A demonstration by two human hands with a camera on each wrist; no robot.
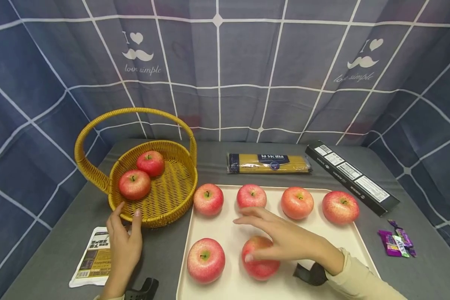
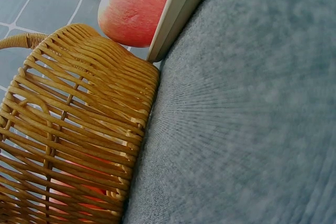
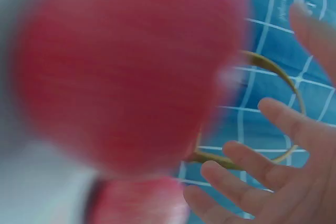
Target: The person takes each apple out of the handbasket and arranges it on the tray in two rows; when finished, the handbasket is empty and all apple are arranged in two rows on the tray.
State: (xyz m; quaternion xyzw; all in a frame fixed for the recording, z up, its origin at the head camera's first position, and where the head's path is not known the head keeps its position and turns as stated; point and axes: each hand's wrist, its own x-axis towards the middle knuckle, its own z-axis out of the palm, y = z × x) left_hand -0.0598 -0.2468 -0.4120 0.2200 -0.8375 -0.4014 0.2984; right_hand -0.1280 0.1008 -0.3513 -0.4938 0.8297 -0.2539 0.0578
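My left hand (image 1: pixel 124 246) is at the front rim of a woven basket (image 1: pixel 172 214), fingertips close to or touching it. Two red apples (image 1: pixel 134 184) lie in the left part of this basket. Over a beige tray (image 1: pixel 281 287), my right hand (image 1: pixel 285 238) hovers with its fingers spread above a red apple (image 1: pixel 260 271). In the right wrist view, that hand (image 3: pixel 294 166) appears apart from a large blurred apple (image 3: pixel 131 72). Another apple (image 1: pixel 206 261) sits just left of it, and several more (image 1: pixel 297 203) line the tray's back edge.
Behind the tray lies a pack of spaghetti (image 1: pixel 271 163), with a long black box (image 1: pixel 352 177) slanting at its right. Purple-wrapped sweets (image 1: pixel 396 241) are at the far right. A white and brown packet (image 1: pixel 93 260) lies beneath the left forearm. A tile-patterned curtain (image 1: pixel 243 58) stands behind.
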